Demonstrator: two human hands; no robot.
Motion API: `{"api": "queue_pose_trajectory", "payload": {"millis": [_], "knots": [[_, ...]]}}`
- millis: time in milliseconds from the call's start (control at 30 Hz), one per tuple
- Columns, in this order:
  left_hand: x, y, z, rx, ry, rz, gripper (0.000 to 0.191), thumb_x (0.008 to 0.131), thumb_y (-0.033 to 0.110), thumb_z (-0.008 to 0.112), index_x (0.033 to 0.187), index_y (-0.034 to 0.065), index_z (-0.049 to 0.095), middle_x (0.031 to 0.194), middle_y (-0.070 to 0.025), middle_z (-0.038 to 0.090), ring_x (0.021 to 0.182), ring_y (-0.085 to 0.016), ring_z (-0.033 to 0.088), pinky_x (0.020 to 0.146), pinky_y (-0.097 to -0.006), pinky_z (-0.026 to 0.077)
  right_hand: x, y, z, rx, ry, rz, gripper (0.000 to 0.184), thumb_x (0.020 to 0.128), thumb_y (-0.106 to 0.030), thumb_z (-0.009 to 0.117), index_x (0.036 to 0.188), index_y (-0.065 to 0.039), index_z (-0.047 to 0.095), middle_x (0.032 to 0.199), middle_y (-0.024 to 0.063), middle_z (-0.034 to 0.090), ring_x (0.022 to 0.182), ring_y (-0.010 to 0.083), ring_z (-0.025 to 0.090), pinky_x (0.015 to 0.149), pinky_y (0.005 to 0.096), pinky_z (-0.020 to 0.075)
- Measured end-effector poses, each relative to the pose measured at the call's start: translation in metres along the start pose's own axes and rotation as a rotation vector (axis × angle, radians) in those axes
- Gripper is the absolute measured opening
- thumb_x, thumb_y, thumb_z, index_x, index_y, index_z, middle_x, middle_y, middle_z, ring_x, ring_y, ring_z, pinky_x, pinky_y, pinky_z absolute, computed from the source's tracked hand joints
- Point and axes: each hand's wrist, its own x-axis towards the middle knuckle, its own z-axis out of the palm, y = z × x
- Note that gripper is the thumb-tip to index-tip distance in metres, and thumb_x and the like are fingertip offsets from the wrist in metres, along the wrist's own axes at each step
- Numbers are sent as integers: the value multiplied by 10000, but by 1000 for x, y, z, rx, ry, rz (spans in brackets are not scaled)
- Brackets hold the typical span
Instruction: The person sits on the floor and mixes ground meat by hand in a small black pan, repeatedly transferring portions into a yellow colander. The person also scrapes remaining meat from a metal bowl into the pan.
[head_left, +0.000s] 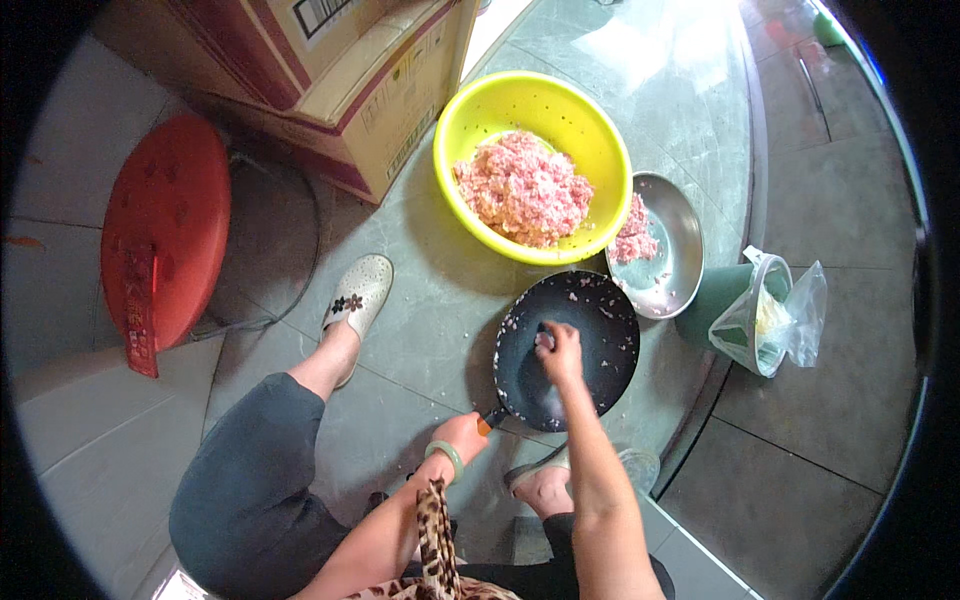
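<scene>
A black frying pan (607, 352) rests on the floor in front of me, tilted slightly, with bits of minced meat stuck around its inner wall. My left hand (459, 441), a pale green bangle at its wrist, grips the pan's handle (489, 421). Inside the pan, my right hand (562, 352) is closed, a small pinkish lump (545, 341) showing at its fingertips; what the lump is stays unclear. Beyond the pan sits a yellow plastic basin (457, 217) with a large mound of minced meat (525, 187). A metal bowl (679, 225) beside it holds a smaller portion.
At right stands a green bin (705, 304) lined with a clear plastic bag (806, 315). Cardboard boxes (375, 135) are stacked at upper left. A red plastic stool (169, 225) is at far left. My shoes (364, 289) flank the pan on the tiled floor (420, 352).
</scene>
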Motion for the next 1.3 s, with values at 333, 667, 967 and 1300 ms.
{"api": "queue_pose_trajectory", "payload": {"millis": [333, 667, 967, 1300], "knots": [[5, -11, 14, 1, 52, -25, 288, 744, 258, 673, 984, 98, 654, 924, -182, 676, 894, -387, 634, 761, -473, 503, -24, -4, -37, 930, -416, 405, 148, 808, -67, 671, 950, -79, 631, 793, -12, 618, 669, 108, 561, 616, 252, 474], [-14, 19, 14, 166, 18, 28, 569, 735, 302, 755, 1199, 94, 500, 1131, -158, 639, 1077, -353, 606, 913, -486, 454, 82, -122, -127, 709, 139, 39, 498, 804, -16, 623, 1271, -186, 587, 1135, 20, 600, 901, 118, 594, 709, 249, 509], [-48, 25, -9, 69, 129, 53, 757, 756, 218, 717, 1401, 149, 327, 1331, -153, 500, 1229, -334, 507, 1032, -552, 350, -22, -106, -241, 597, 144, 179, 316, 809, -41, 656, 1119, -105, 662, 1159, 21, 633, 926, 135, 629, 677, 289, 526], [-25, -12, 24, 104, 92, 29, 608, 759, 175, 721, 1284, 110, 422, 1234, -175, 577, 1169, -365, 550, 969, -505, 443, -127, -49, -354, 492, 210, 360, 308, 867, -125, 605, 1174, -103, 611, 1041, 10, 645, 921, 138, 628, 744, 309, 494]]}}
